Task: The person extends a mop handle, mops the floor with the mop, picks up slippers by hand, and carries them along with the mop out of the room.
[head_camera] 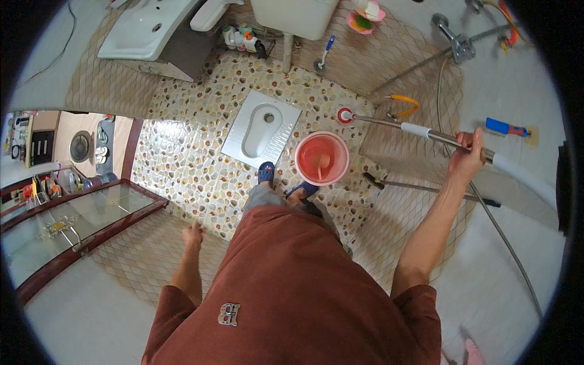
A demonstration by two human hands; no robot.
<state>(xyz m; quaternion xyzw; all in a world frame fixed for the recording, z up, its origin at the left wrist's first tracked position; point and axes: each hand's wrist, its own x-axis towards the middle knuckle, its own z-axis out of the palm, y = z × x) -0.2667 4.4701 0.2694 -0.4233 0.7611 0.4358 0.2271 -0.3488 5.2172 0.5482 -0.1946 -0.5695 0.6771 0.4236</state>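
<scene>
My right hand (467, 153) grips a long metal pole (438, 136) with white sleeves, near its upper part. The pole slants down to a red and white round end piece (345, 116) at the floor, beside the wall. Left of my body hangs my left hand (195, 233), fingers loosely curled, with nothing seen in it. A pink bucket (297, 157) with a pink long-handled dipper (323, 162) inside stands in front of my feet. To its left, a white squat toilet (235, 125) is set in the pebble-patterned floor.
A long-handled brush (374, 181) leans by the right wall, below a blue scraper (504, 127) and a shower hose (439, 100). A toilet brush (325, 54), bottles (242, 40) and a washbasin (137, 41) are ahead. A glass-paned door (114, 200) stands at left.
</scene>
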